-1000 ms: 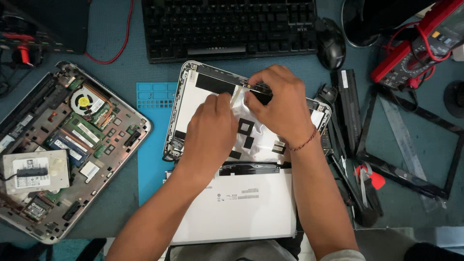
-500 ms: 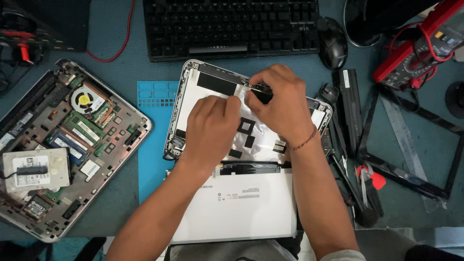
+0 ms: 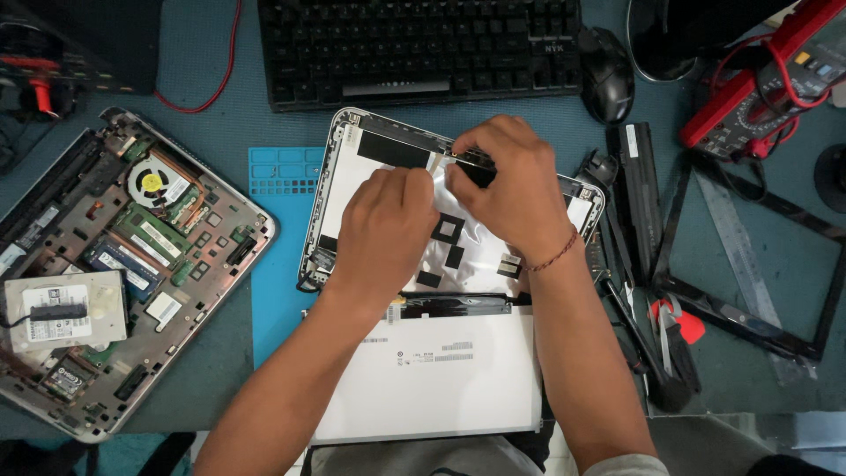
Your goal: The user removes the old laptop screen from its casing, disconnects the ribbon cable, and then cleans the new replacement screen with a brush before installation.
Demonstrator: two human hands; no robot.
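Note:
A silver laptop lid shell (image 3: pixel 370 141) lies open-side up in the middle of the desk, with black tape patches on its white inner surface. A white screen panel (image 3: pixel 441 379) lies face down in front of it. My left hand (image 3: pixel 383 234) rests on the shell's inside, its fingertips pinching a thin pale strip near the top edge. My right hand (image 3: pixel 511 189) is curled over the shell's upper right, fingers pinched at the same strip beside a black tape patch. What lies under both palms is hidden.
An opened laptop base (image 3: pixel 132 256) with fan, boards and a loose drive sits at left. A blue mat (image 3: pixel 282 256) lies under the shell. A black keyboard (image 3: pixel 414 44) and mouse (image 3: pixel 606 75) are behind. A black bezel frame (image 3: pixel 749 256), battery, tools and a red meter (image 3: pixel 767 79) lie at right.
Both hands stay on the shell. The left hand's fingers have crept slightly up toward the right hand's pinch; nothing else has moved.

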